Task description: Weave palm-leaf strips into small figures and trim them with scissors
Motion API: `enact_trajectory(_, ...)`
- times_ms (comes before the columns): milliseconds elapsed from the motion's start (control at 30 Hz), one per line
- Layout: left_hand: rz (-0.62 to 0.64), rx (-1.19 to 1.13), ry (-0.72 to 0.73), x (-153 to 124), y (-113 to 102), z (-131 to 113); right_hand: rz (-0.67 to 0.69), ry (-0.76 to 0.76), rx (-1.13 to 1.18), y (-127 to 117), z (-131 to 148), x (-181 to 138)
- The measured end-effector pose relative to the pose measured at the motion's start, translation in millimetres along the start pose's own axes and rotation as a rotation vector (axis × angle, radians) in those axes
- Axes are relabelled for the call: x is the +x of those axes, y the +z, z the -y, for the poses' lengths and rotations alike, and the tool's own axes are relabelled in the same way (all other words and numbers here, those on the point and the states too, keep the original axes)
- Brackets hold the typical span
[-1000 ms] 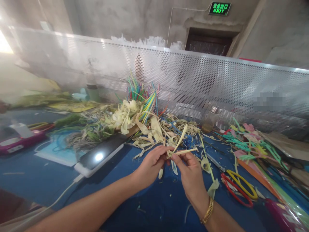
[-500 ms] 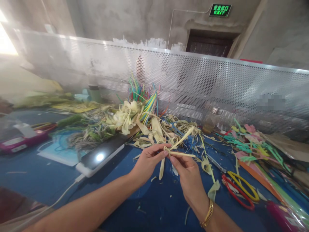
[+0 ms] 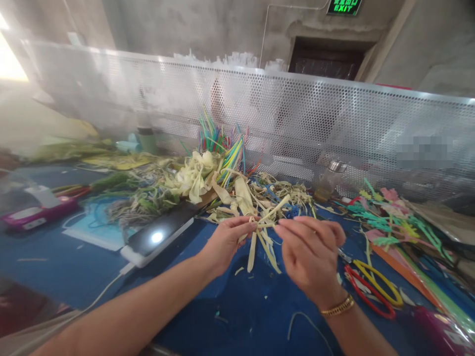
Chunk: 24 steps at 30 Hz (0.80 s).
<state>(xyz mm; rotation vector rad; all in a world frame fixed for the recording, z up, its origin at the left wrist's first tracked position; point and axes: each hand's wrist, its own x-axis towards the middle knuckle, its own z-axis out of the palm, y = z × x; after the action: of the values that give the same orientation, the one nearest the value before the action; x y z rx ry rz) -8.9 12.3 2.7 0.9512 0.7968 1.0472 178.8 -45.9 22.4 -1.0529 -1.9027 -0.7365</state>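
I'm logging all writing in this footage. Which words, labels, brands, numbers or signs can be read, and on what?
"EXIT": on the green-lit sign above the doorway.
Characters above it: cut off by the picture's edge.
Any print on the left purple object or right purple object: too blurred.

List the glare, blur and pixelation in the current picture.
Head view: a white spot glares on the flat black device and light washes out the upper left edge; head view: the purple device at far left is soft, while the left hand and its pale strips look clearer; head view: a pixelated patch hides part of the perforated panel.
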Motion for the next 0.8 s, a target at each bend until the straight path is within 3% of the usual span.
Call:
enact_trajectory(67, -0.001, 0.013, 0.001, 0, -1, 1, 0.13, -0.091, -0.021, 1, 7, -1)
enact_trajectory(167, 0.026, 0.07, 0.011, 0, -2, 2, 0.231, -0.094, -0.054, 7, 13, -3)
enact_trajectory(433, 0.085, 0.056, 0.005, -2, 3, 7, 0.185, 0.025, -0.051, 14, 19, -5)
enact_trajectory(600, 0.101, 0.133, 0.184, -7, 7, 7, 0.157, 0.206, 0.088, 16, 24, -2)
enact_trajectory(800, 0.137, 0.529, 0.479, -8, 4, 5, 0.152, 0.423, 0.233, 25, 25, -7)
